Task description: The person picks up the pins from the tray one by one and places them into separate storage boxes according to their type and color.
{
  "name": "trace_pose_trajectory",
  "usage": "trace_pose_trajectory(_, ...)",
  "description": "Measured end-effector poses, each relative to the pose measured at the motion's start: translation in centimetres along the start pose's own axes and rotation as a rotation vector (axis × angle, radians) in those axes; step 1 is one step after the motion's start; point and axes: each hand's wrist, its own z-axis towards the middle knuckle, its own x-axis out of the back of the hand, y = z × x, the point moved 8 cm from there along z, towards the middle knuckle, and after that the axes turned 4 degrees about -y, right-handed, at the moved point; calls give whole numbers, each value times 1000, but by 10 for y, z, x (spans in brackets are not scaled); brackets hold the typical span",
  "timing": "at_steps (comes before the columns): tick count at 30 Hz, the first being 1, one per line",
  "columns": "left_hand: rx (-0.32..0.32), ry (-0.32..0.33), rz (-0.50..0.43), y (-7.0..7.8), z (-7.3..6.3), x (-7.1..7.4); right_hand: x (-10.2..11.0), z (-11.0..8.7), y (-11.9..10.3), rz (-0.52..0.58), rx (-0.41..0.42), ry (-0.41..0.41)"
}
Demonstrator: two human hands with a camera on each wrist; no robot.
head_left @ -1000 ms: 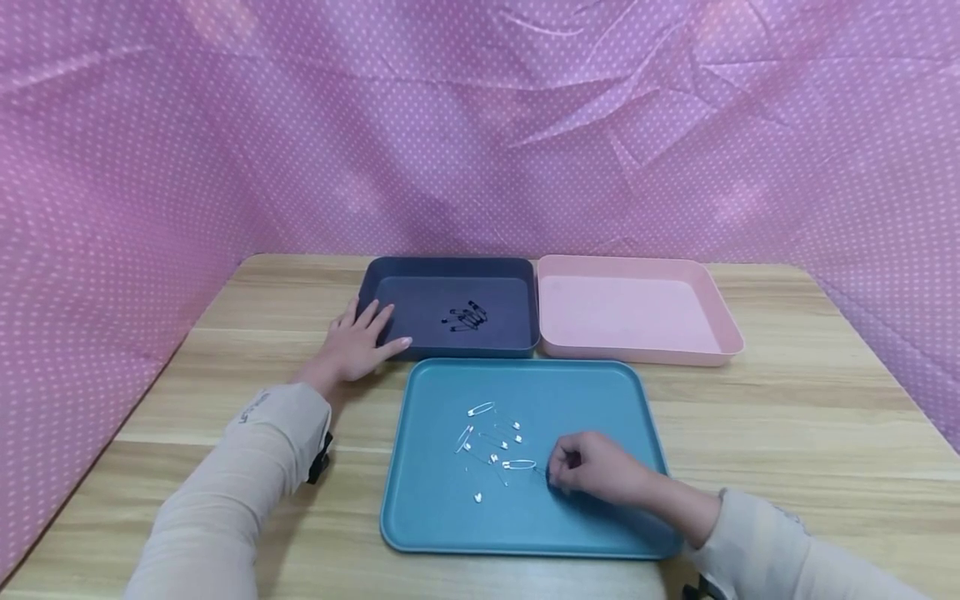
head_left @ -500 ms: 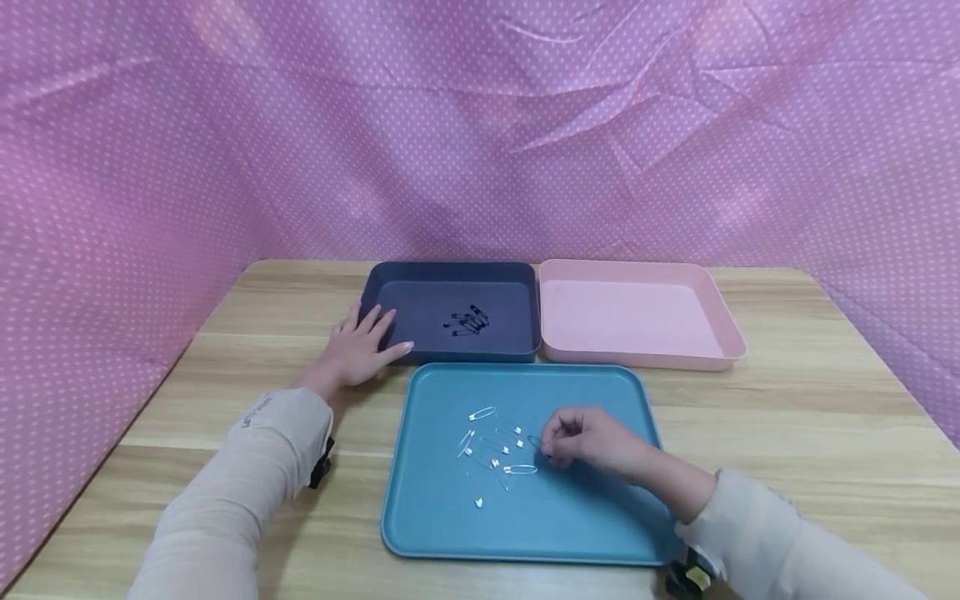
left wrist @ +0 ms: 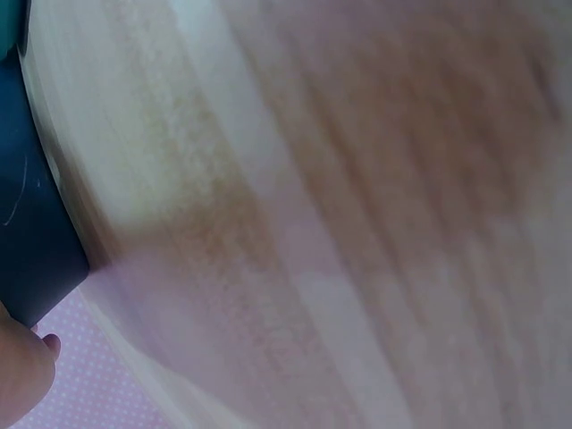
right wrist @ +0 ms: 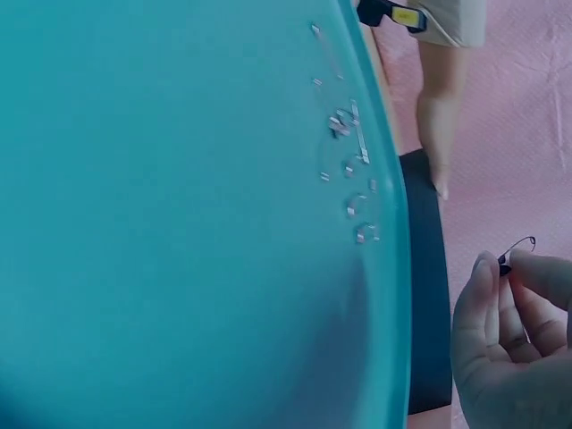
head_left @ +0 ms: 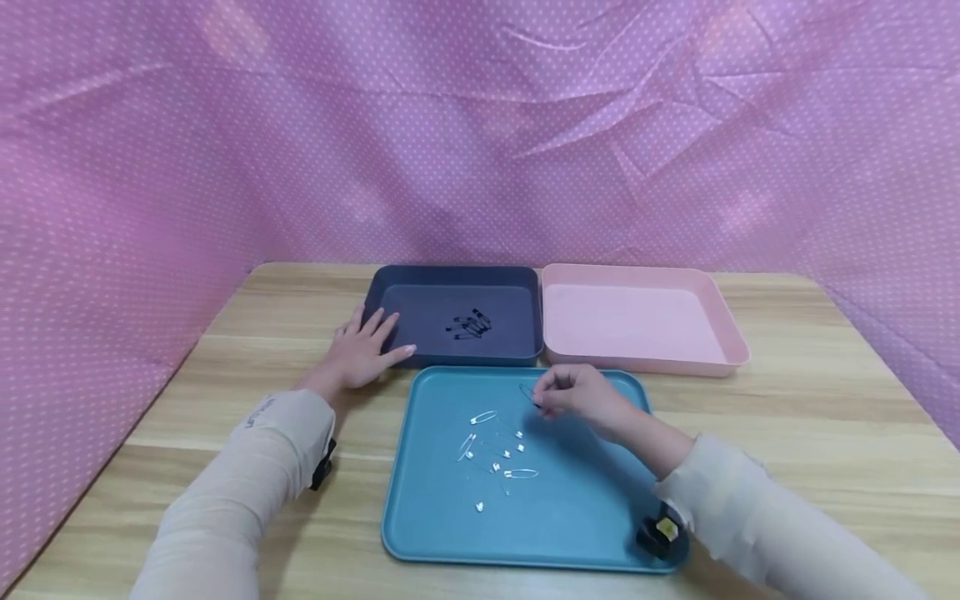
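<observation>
My right hand pinches a black safety pin between thumb and fingertips, above the back part of the teal tray. The pin's thin loop sticks out past the fingertips in the right wrist view. Several silver safety pins lie scattered around the middle of that tray. My left hand rests with spread fingers on the left edge of the dark blue tray. Inside that tray is a small heap of black safety pins. Only part of the left hand shows in the left wrist view.
A pink tray stands right beside the dark blue one, both behind the teal tray. All three are on a wooden table. A pink dotted cloth hangs behind the table and along its sides.
My right hand has lifted the black safety pin from among the silver ones and carried it toward the back of the teal tray. The left hand stays in place.
</observation>
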Motion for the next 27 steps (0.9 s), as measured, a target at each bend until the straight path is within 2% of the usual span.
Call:
trace_pose_trajectory(5,-1,3,4,1,1,-1,5,13,-3,58,-11,29)
trace_pose_trajectory(27,6,1,17,-1,1,-1,8,82,-16,121,5,139)
